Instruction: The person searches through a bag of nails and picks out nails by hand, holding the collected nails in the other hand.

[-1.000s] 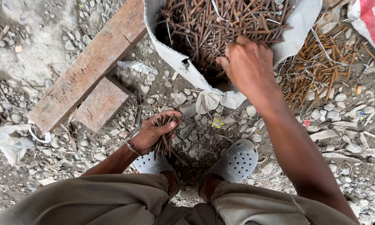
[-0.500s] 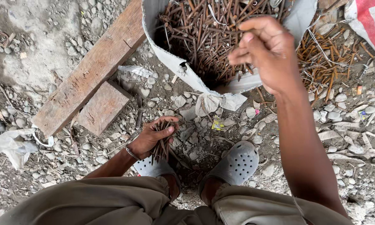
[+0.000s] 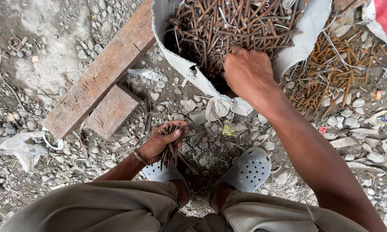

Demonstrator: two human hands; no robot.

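Note:
I crouch over gravel ground in grey clogs. My left hand [image 3: 162, 141] is closed around a bunch of rusty nails [image 3: 172, 148] held low above my left foot. My right hand [image 3: 247, 73] reaches into a white sack [image 3: 176, 60] full of rusty nails [image 3: 227, 21], its fingers down among the nails at the sack's near edge. Whether those fingers pinch a nail is hidden by the back of the hand.
Two wooden planks [image 3: 101, 77] lie on the gravel at left. A loose heap of rusty nails and wire [image 3: 335, 64] lies right of the sack. A red and white bag [image 3: 384, 19] is at top right. Crumpled white plastic [image 3: 19, 148] lies at left.
My right hand was raised above the sack half a second ago and has dropped back into the nails. My left hand keeps its bunch and has barely moved.

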